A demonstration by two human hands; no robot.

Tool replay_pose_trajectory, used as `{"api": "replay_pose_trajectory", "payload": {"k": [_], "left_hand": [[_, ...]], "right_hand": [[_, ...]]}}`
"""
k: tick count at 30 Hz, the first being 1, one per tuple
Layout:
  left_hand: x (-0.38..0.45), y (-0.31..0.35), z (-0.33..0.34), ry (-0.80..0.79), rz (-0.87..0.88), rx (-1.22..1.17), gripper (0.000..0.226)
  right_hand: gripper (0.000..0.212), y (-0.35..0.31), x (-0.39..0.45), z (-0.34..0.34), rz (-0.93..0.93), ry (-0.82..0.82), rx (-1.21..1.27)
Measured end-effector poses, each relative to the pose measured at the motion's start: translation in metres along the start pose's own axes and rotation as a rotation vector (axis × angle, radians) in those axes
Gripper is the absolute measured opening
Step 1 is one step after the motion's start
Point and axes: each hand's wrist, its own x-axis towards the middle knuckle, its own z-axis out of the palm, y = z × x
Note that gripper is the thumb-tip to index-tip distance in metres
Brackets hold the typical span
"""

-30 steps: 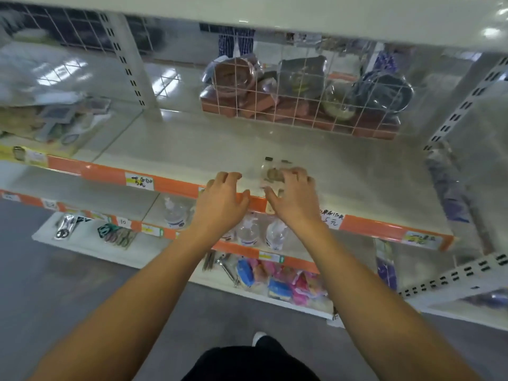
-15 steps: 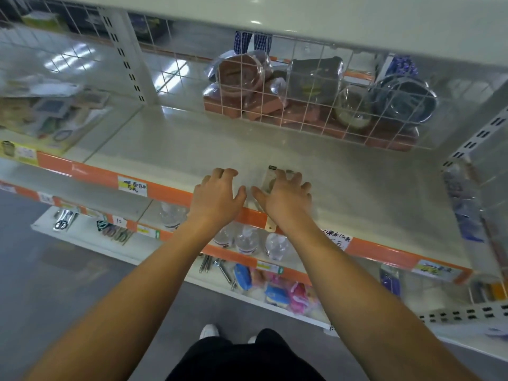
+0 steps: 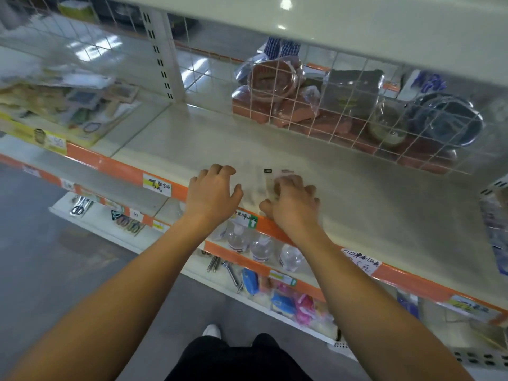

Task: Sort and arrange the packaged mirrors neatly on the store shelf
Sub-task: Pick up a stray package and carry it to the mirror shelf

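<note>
Both hands are pressing a clear-packaged mirror (image 3: 270, 182) flat near the shelf's (image 3: 357, 204) front edge: left hand (image 3: 213, 192) spread, right hand (image 3: 292, 209) curled onto it; squaring it likely follows.

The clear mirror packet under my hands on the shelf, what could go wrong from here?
The mirror packet lies close to the shelf's front edge, so a nudge toward you could tip it off onto the floor. It is transparent against the pale shelf, so easy to misjudge. The right hand presses on it; the left hand rests beside it. Heavy pressure might crack the glass.
</note>
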Motion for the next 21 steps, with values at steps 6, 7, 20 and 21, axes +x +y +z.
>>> {"api": "replay_pose_trajectory", "payload": {"k": [6,7,20,21], "left_hand": [[-0.036,-0.058,-0.023,0.121,-0.241,0.026,0.039],[-0.045,-0.069,-0.028,0.138,-0.268,0.037,0.039],[-0.138,-0.202,-0.096,0.23,-0.675,0.053,0.044],[-0.144,-0.214,-0.102,0.239,-0.687,0.057,0.044]], "right_hand": [[0.053,-0.066,-0.005,0.01,-0.298,0.089,0.095],[0.053,-0.081,-0.006,0.014,-0.339,0.078,0.11],[0.054,-0.265,-0.045,0.066,-0.813,-0.069,0.182],[0.052,-0.282,-0.05,0.07,-0.833,-0.073,0.19]]}}
